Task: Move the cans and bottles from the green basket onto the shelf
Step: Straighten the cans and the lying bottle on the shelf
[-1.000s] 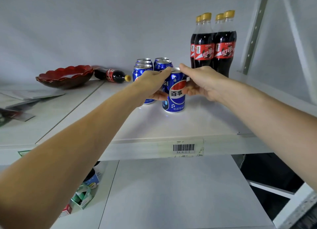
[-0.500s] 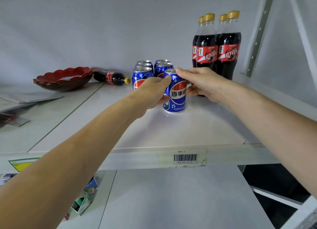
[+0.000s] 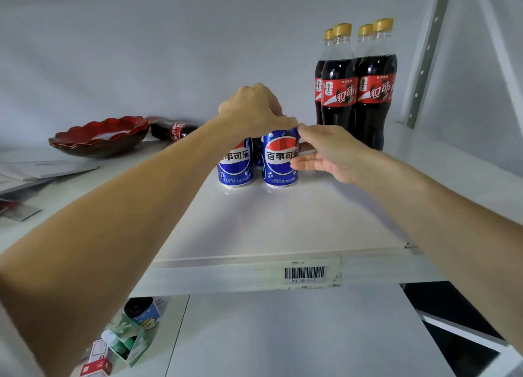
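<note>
Two blue Pepsi cans stand side by side on the white shelf (image 3: 283, 224): the front left can (image 3: 235, 166) and the front right can (image 3: 278, 161). My left hand (image 3: 252, 110) comes over the tops from the left, and its fingers clamp the right can's rim. My right hand (image 3: 325, 153) rests against that can's right side, thumb at the upper edge and fingers on the wall. More cans behind are mostly hidden by my left hand. Several upright cola bottles (image 3: 356, 93) with yellow caps stand at the back right. The green basket is out of view.
One cola bottle (image 3: 175, 129) lies on its side at the back next to a red scalloped bowl (image 3: 99, 136). Papers (image 3: 42, 168) lie at the left. A barcode label (image 3: 304, 273) marks the shelf's front edge. Small boxes (image 3: 124, 337) sit on the lower shelf.
The held can has slid back and now stands level with the front left can. My left hand has risen over the can tops. My right hand has dropped lower on the can's side.
</note>
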